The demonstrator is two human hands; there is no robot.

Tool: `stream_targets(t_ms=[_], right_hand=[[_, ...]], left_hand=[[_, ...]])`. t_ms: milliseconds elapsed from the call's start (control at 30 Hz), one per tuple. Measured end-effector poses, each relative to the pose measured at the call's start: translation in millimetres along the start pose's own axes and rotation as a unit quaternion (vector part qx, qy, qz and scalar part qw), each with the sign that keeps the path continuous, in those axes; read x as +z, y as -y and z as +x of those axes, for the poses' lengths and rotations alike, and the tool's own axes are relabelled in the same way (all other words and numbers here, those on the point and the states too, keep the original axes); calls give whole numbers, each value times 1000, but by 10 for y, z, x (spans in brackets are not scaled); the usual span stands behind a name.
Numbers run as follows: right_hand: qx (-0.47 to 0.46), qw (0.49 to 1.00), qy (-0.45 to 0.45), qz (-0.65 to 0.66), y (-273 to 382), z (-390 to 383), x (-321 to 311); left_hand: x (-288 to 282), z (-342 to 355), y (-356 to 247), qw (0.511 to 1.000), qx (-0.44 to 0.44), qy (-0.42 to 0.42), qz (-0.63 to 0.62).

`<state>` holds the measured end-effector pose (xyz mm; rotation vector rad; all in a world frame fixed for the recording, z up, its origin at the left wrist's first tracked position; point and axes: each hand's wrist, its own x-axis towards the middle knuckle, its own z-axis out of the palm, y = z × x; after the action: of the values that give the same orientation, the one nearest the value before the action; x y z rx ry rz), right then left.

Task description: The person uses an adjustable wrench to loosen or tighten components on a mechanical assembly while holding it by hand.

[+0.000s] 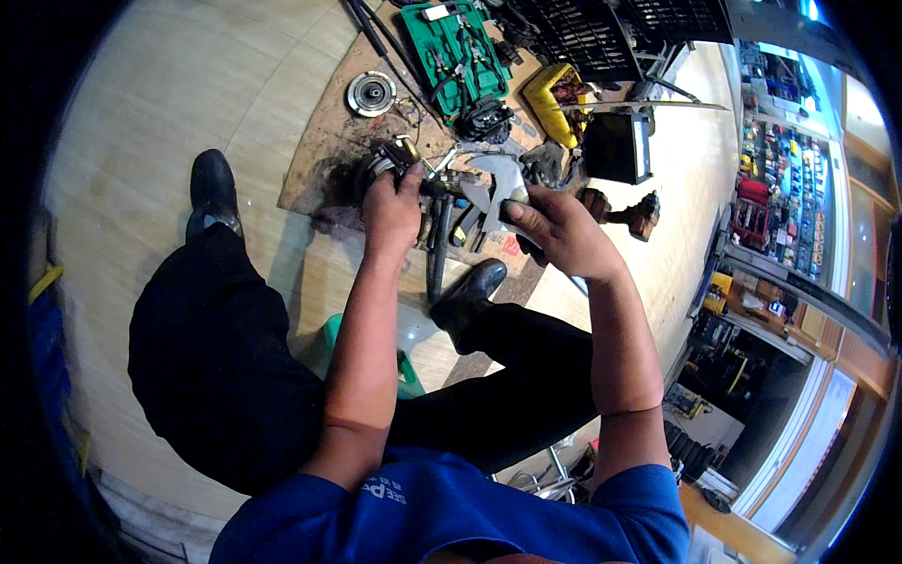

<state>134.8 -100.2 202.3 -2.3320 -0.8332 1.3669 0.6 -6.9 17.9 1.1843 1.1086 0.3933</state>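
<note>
Here, seated on a green stool (pixel 331 340), my left hand (pixel 393 209) is clamped on a metal motor assy (pixel 390 158) and my right hand (pixel 554 230) grips a grey metal bracket (pixel 503 183), both over the stained floor board (pixel 324 141). Probably heavy, rigid, greasy; best held by the housing w/ full palm. Beyond: green tool case (pixel 451 52).

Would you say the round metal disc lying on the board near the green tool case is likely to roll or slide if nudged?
The round metal disc lies flat, so it would probably slide rather than roll. It looks solid metal, likely heavy for its size and stiff. The stained board looks rough, probably resisting sliding.
</note>
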Motion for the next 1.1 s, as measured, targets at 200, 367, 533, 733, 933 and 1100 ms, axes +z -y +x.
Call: stream_targets(t_ms=[200,367,533,733,933,1100], right_hand=[[-10,997,53,-61,-148,175,32],[-12,997,65,-43,-113,266,76],[-41,993,79,-82,-109,299,32],[-56,989,69,-119,-113,326,40],[-65,988,58,-124,-155,355,84],[-85,987,44,-130,-172,357,91]], left_hand=[[-27,15,-16,999,-29,9,23],[-11,9,13,1000,2,-4,10],[-10,14,24,1000,9,1,7],[-4,34,84,1000,8,9,-7],[3,17,62,1000,2,6,-28],[6,9,30,999,4,1,-40]])
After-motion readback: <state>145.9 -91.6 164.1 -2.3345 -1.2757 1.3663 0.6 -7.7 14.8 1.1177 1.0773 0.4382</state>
